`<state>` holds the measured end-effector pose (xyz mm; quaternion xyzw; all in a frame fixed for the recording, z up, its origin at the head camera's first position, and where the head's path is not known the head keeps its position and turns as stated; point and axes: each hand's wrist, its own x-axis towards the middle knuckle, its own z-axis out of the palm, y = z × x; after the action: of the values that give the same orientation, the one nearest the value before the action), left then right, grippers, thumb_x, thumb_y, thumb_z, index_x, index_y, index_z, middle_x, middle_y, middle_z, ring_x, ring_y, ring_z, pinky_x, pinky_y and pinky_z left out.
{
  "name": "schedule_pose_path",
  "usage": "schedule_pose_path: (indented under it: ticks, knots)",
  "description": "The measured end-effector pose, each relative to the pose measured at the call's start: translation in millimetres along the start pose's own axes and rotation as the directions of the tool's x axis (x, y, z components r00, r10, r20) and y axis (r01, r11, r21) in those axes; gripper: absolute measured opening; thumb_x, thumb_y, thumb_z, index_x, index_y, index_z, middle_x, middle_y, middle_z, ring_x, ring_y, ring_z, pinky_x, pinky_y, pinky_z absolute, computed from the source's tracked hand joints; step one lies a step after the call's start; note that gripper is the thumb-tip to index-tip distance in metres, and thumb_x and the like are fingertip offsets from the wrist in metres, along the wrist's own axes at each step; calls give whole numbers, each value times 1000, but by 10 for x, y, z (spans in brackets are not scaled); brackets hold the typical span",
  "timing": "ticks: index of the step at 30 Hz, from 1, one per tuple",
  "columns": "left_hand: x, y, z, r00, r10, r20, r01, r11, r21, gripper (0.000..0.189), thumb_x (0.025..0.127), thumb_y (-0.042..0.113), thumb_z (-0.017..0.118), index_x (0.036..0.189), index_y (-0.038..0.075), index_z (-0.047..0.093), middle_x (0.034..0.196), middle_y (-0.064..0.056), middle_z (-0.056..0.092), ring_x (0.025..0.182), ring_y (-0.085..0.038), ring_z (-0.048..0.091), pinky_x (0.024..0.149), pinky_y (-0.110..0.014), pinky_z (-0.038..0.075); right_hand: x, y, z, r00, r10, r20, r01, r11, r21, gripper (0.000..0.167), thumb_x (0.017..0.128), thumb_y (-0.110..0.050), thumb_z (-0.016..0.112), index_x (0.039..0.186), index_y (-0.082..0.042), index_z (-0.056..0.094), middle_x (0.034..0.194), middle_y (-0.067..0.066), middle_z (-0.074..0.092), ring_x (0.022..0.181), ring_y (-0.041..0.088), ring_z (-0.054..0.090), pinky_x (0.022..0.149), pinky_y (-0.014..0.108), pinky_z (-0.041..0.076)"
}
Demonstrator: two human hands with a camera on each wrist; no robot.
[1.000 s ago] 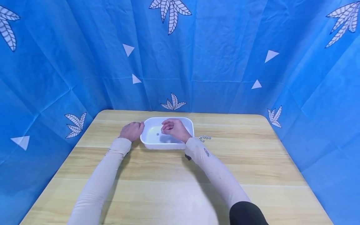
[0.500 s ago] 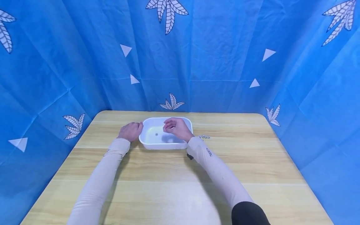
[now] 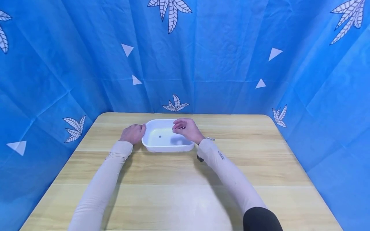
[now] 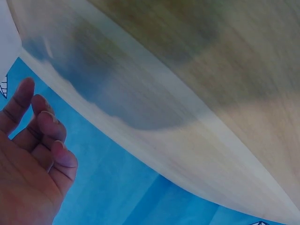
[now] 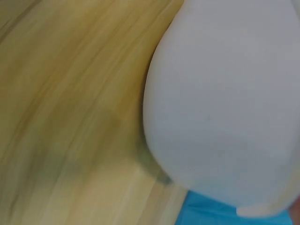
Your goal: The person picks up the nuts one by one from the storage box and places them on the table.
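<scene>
A white plastic basin (image 3: 169, 149) stands on the table toward the back. My left hand (image 3: 132, 133) holds its left rim, thumb at the edge; in the left wrist view the other fingers (image 4: 51, 124) are loosely curled beside a corner of the basin (image 4: 7, 40). My right hand (image 3: 186, 129) is above the basin's right half, thumb and fingertips together, apparently pinching a small shiny piece (image 3: 173, 129), too small to identify. One similar silvery piece (image 3: 160, 136) lies on the basin floor. The right wrist view mostly shows the basin's outer wall (image 5: 215, 108).
A few small silvery pieces (image 3: 212, 139) lie on the table right of the basin, partly hidden by the right sleeve (image 3: 228, 176). The wooden table (image 3: 167, 199) has blue printed curtains (image 3: 225, 64) behind it and at both sides.
My right hand has moved right and slightly up within the basin area, and its sleeve now covers more of the loose pieces. The left hand stays at the rim; the view has shifted slightly.
</scene>
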<state>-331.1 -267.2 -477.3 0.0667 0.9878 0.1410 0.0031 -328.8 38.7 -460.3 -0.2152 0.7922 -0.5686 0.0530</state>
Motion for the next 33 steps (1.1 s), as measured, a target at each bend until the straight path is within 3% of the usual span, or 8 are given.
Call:
schedule_pose_path:
  ticks: [9,15,20,27,33]
  knots:
    - [28,31,-17,1000,6,-16,-6,1000,17,66,109,41,17,98,4,71,112,-23,72,106,-44,68,89,-61,54,-170,-13,-291,999,21,-44,-22,1000,-7,30,90,-7,79,119,-4,70,108,12,77,100,24,73,93,35,60]
    - [59,36,-7,999,31,-32,-30,999,33,60,110,38,22,96,5,71,110,-22,73,103,-43,69,87,-61,55,-306,56,-501,997,14,-72,-15,1000,-9,34,90,-6,79,122,-5,68,111,14,77,101,24,72,89,31,59]
    - [22,26,-21,999,20,-34,-19,999,29,65,110,40,18,94,4,70,112,-23,73,104,-44,69,87,-61,55,-381,82,-623,995,25,-102,-27,999,-20,37,89,-4,78,124,-3,67,111,16,76,98,20,72,87,27,58]
    - [-4,18,-8,1000,0,-26,1,1000,23,63,110,39,20,108,3,72,121,-24,71,112,-45,67,92,-63,54,-489,153,-765,992,47,-117,-49,999,-16,39,89,-1,76,127,1,65,114,23,75,102,28,72,85,25,58]
    - [-9,12,-5,1000,2,-19,-2,1000,21,71,110,42,13,112,2,71,123,-26,70,114,-46,66,94,-63,53,-567,271,-893,988,67,-136,-72,997,-30,40,90,-4,78,128,0,65,116,25,74,107,34,71,86,24,58]
